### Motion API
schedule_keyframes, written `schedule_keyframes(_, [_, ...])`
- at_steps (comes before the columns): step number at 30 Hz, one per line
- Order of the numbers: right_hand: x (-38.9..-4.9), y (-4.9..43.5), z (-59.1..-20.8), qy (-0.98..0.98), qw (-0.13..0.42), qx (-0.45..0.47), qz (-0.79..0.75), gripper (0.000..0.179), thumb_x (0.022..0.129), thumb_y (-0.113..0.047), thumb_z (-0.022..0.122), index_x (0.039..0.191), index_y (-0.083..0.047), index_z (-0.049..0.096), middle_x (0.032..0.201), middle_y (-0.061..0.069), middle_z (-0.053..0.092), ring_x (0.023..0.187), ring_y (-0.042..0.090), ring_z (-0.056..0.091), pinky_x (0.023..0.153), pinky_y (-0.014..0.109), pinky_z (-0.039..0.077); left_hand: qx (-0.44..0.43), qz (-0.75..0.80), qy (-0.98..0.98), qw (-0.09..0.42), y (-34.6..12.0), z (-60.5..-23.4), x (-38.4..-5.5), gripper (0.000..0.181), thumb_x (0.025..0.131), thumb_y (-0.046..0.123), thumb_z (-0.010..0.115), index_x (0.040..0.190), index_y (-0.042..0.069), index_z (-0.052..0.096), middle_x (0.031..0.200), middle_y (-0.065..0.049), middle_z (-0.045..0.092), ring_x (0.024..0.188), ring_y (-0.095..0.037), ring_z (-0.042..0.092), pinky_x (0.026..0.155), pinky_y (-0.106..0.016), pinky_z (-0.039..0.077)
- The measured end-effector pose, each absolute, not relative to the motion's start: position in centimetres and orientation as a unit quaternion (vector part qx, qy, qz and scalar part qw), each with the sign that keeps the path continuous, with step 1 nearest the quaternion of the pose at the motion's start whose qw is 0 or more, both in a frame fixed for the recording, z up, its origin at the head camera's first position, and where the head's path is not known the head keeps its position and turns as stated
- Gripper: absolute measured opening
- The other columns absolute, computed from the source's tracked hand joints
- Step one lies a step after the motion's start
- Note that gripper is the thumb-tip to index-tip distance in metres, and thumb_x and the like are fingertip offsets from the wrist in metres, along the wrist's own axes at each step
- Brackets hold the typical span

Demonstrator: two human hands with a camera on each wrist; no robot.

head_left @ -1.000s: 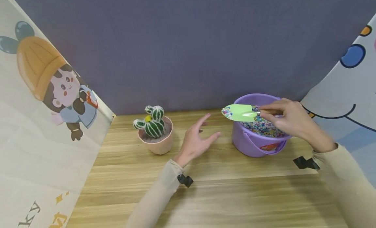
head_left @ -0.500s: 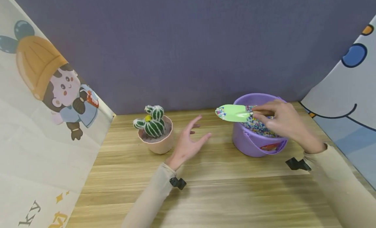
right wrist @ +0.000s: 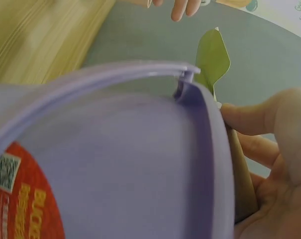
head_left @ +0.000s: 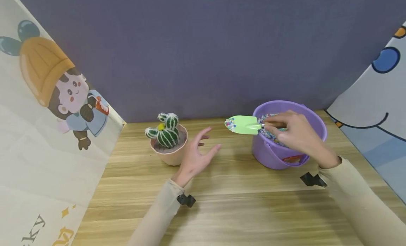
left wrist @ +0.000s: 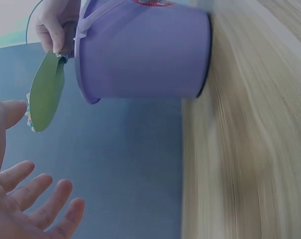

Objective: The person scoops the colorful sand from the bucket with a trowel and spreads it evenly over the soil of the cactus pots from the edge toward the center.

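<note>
My right hand (head_left: 293,129) grips the wooden handle of a small green trowel (head_left: 243,125) over the purple bucket (head_left: 272,156). Colourful beads (head_left: 230,124) lie on the trowel's tip, and its blade reaches out past the bucket's left rim. More small beads (head_left: 265,120) fill part of the bucket. Nothing is in my left hand (head_left: 196,156), its fingers spread and thumb apart, between the bucket and a potted cactus (head_left: 168,137). In the left wrist view the trowel blade (left wrist: 47,94) hangs close past my left thumb.
The cactus stands in a pale pink pot (head_left: 172,158) filled with greyish material, on the wooden table (head_left: 241,210). A dark grey-blue panel (head_left: 203,55) rises behind. Printed sheets flank both sides, the left sheet (head_left: 38,161) with a cartoon figure. The bucket's handle (right wrist: 100,82) hangs down its front.
My right hand has carried the trowel with its beads leftward, from over the bucket to beyond its rim. My left hand has shifted left too, nearer the cactus pot.
</note>
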State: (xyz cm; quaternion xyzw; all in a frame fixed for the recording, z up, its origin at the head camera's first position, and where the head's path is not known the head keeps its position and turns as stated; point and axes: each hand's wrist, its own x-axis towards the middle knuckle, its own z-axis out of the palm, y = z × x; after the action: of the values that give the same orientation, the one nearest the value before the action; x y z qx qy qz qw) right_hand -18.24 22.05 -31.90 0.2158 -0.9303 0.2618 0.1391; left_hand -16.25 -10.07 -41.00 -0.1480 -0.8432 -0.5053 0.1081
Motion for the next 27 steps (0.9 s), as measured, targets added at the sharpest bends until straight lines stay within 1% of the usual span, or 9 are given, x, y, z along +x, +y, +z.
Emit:
schedule_keyframes(5, [-18.3,21.5,-32.2,-0.928,0.139,0.220,0.268,0.027,0.099,-0.023,0.074,0.122,-0.010,0.081,0.102,0.003,0.084,0.097,0.026,0.071,0.085,0.038,0.049,-0.154,-0.501,-0.842,0.129,-10.6,-41.0,-16.1,0.066,0.093,0.034,0.081,0.152,0.018,0.056,0.151,-0.009,0.063,0.130,-0.031,0.066,0.105,-0.049,0.057])
schedule_keyframes(10, [-18.3,20.9,-32.5,-0.924,0.150,0.228,0.268,0.024,0.098,-0.021,0.074,0.119,-0.011,0.082,0.101,0.003,0.084,0.100,0.029,0.072,0.091,0.043,0.050,-0.164,-0.506,-0.831,0.164,-11.2,-41.1,-16.0,0.062,0.093,0.028,0.082,0.149,0.015,0.059,0.149,-0.011,0.065,0.125,-0.032,0.068,0.101,-0.048,0.059])
schedule_keyframes(14, [-18.4,20.3,-32.6,-0.924,0.149,0.232,0.267,0.025,0.099,-0.024,0.074,0.120,-0.011,0.082,0.104,0.004,0.084,0.106,0.033,0.072,0.096,0.049,0.050,-0.171,-0.519,-0.813,0.200,-11.9,-41.1,-15.8,0.058,0.091,0.022,0.083,0.145,0.012,0.063,0.147,-0.008,0.066,0.121,-0.032,0.069,0.098,-0.048,0.061])
schedule_keyframes(17, [-18.4,20.0,-32.6,-0.925,0.145,0.227,0.267,0.025,0.100,-0.026,0.074,0.120,-0.012,0.082,0.105,0.003,0.084,0.108,0.033,0.072,0.096,0.052,0.050,-0.174,-0.526,-0.801,0.226,-12.5,-41.3,-15.6,0.053,0.090,0.018,0.083,0.140,0.012,0.066,0.145,-0.006,0.068,0.117,-0.032,0.071,0.095,-0.046,0.062])
schedule_keyframes(21, [-18.4,19.6,-32.5,-0.927,0.137,0.223,0.269,0.025,0.100,-0.026,0.073,0.120,-0.013,0.082,0.106,0.003,0.084,0.109,0.031,0.071,0.095,0.051,0.051,-0.180,-0.531,-0.786,0.261,-13.2,-41.4,-15.5,0.050,0.089,0.014,0.083,0.136,0.009,0.069,0.139,-0.007,0.071,0.111,-0.028,0.072,0.092,-0.040,0.063])
schedule_keyframes(24, [-18.5,19.2,-32.4,-0.926,0.131,0.227,0.270,0.026,0.101,-0.026,0.072,0.121,-0.012,0.081,0.108,0.005,0.084,0.109,0.032,0.070,0.097,0.052,0.050,-0.185,-0.532,-0.775,0.287,-13.8,-41.5,-15.6,0.046,0.089,0.012,0.082,0.133,0.006,0.070,0.132,-0.010,0.074,0.108,-0.026,0.072,0.089,-0.036,0.063])
schedule_keyframes(27, [-18.6,18.8,-32.4,-0.925,0.123,0.232,0.275,0.027,0.101,-0.025,0.072,0.121,-0.010,0.081,0.109,0.007,0.083,0.109,0.033,0.070,0.099,0.052,0.050,-0.189,-0.528,-0.767,0.311,-14.5,-41.7,-15.7,0.041,0.089,0.009,0.082,0.128,0.003,0.072,0.123,-0.012,0.077,0.102,-0.025,0.073,0.085,-0.038,0.063])
